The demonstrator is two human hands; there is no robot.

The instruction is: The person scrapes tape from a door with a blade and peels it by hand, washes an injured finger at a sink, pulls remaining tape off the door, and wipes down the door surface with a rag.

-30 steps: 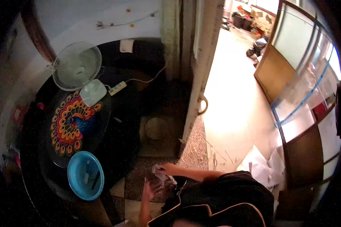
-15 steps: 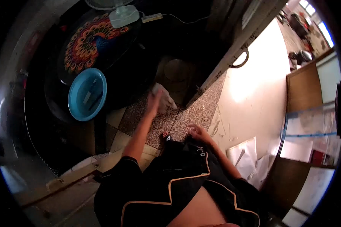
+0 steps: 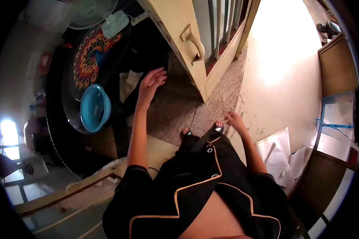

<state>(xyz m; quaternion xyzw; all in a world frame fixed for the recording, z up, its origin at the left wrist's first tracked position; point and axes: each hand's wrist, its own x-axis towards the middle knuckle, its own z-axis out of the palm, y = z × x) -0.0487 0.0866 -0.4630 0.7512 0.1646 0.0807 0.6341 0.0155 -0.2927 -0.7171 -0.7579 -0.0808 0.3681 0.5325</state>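
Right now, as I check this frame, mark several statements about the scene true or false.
1. The right hand grips the curved handle of the cream-painted door. False: it is low, clear of the handle.
2. The round light-blue plastic basin is near the colourful peacock picture. True.
3. The whitish plastic fan base sits inside the basin. False: it stands by the peacock picture.
4. The left hand is open. True.
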